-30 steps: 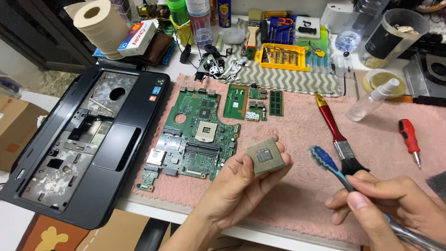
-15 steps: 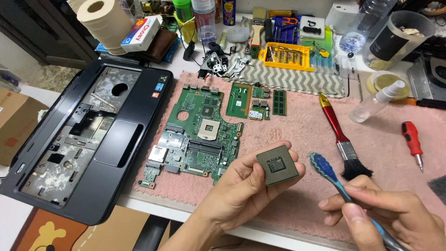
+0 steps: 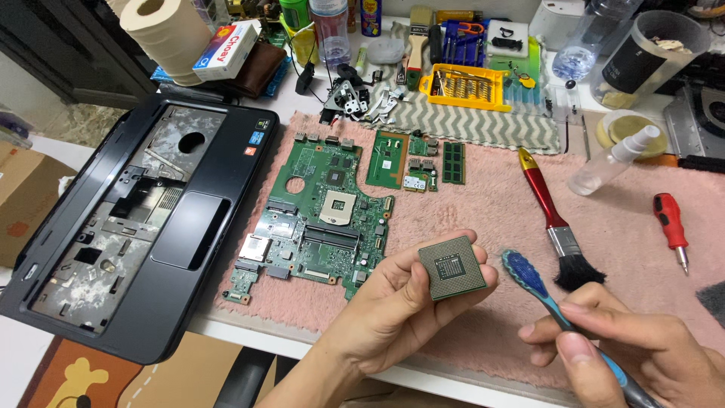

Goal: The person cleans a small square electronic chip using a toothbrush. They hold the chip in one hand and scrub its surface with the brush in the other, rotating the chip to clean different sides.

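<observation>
The processor chip (image 3: 451,267) is pinched by its edges in the left hand (image 3: 393,310), pin side up it seems, just in front of the green motherboard (image 3: 321,215). A blue toothbrush (image 3: 529,276) is gripped closed in the right hand (image 3: 627,355), bristles just beside the chip. Light strokes along the pin rows would serve best. Beyond the motherboard lies a yellow bit tray (image 3: 464,85).

Toothbrush (image 3: 563,317) handle end beyond bottom edge
</observation>
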